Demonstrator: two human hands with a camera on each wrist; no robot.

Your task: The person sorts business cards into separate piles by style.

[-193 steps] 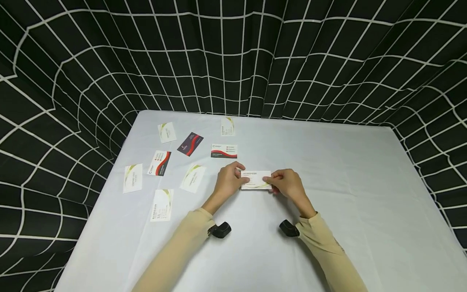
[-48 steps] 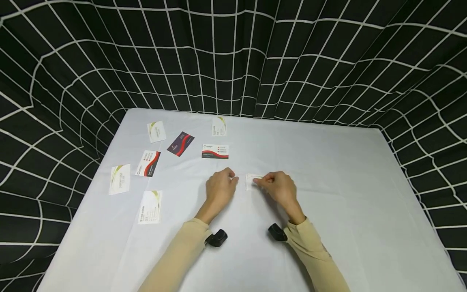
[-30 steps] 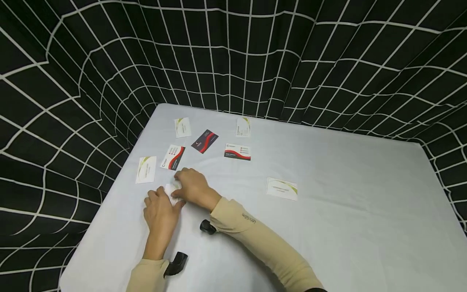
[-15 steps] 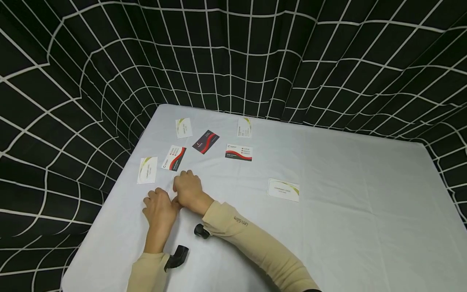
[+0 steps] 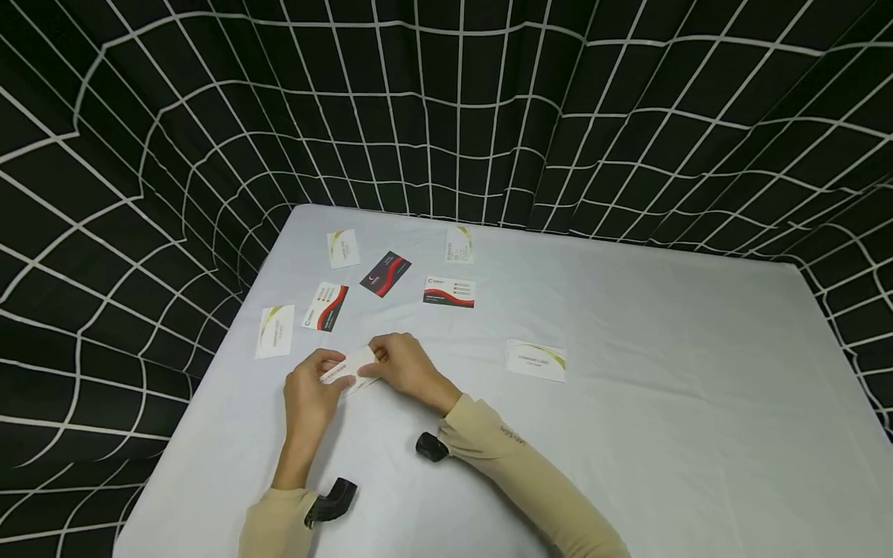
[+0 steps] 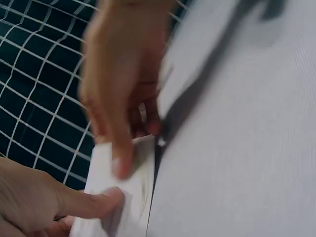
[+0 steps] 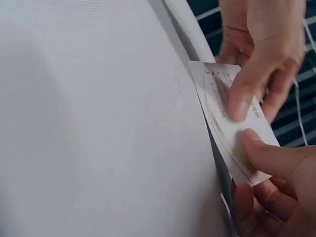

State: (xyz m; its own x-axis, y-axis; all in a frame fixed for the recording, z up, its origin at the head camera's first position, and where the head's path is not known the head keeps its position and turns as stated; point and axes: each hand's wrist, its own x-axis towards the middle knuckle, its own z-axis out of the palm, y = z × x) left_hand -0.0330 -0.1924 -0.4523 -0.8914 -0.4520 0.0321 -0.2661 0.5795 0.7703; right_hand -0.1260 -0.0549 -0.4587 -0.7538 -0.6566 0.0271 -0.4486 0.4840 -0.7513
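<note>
Both hands pinch a small set of white business cards point(image 5: 357, 363) with a green curve, low over the left part of the table. The left hand point(image 5: 310, 391) has its thumb on top at the left end and its fingers beneath. At the opposite end the right hand point(image 5: 406, 364) grips the same way, thumb over the printed face. A slightly offset edge shows under the top card in the head view. In the right wrist view the business cards point(image 7: 217, 94) show grey print and a green curve, with both thumbs on them. The left wrist view is blurred.
White-and-green cards point(image 5: 275, 332) point(image 5: 343, 249) point(image 5: 459, 245), red-and-white cards point(image 5: 325, 307) point(image 5: 449, 292) and a dark red-striped card point(image 5: 386, 274) lie spread behind the hands. A white-and-green pile point(image 5: 536, 361) lies right of centre on the white-clothed table point(image 5: 663, 403). Black gridded curtain point(image 5: 446, 116) surrounds the table.
The cards first held at centre now lie there as a pile. Both hands moved left; two white-and-green cards left their places on the table. The hands have just lifted the cards and drawn slightly apart.
</note>
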